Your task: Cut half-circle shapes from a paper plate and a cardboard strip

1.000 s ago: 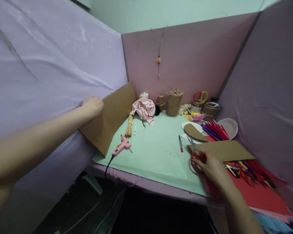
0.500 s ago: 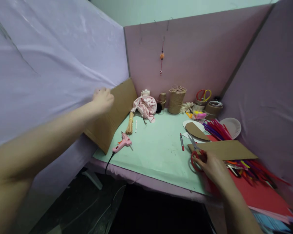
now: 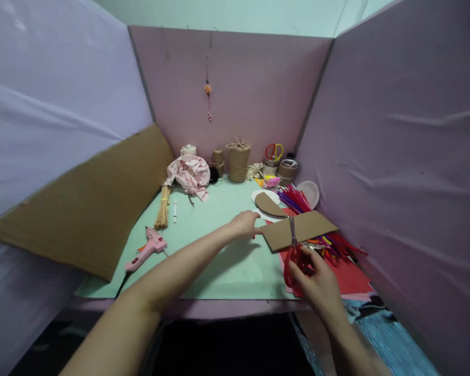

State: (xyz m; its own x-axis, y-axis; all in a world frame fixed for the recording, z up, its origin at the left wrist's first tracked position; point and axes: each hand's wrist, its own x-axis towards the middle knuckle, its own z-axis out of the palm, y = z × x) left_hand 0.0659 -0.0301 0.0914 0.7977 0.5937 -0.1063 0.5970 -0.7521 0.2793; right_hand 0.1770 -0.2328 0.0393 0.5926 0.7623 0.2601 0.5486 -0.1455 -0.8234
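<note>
My right hand (image 3: 317, 279) grips a pair of scissors (image 3: 293, 258) by its red handles, with the blades pointing away over a cardboard piece (image 3: 307, 228). This flat brown piece lies on red sheets (image 3: 348, 274) at the right of the table. My left hand (image 3: 243, 224) reaches to the left end of the cardboard piece, its fingers apart at the corner; whether they touch it I cannot tell. Under that hand a pen is mostly hidden. Just beyond lies a curved cardboard cutout (image 3: 269, 204) on a white oval piece (image 3: 254, 196).
A large cardboard sheet (image 3: 82, 209) leans on the left wall. Near it are a pink glue gun (image 3: 151, 248), a bundle of sticks (image 3: 163, 209) and a white marker (image 3: 175, 211). Pink cloth (image 3: 190, 175), twine (image 3: 238, 162) and jars stand behind; pipe cleaners (image 3: 295, 198) lie right.
My left hand has left the large cardboard sheet and moved right to the smaller piece. The scissors in my right hand now point over that piece. The view has turned right.
</note>
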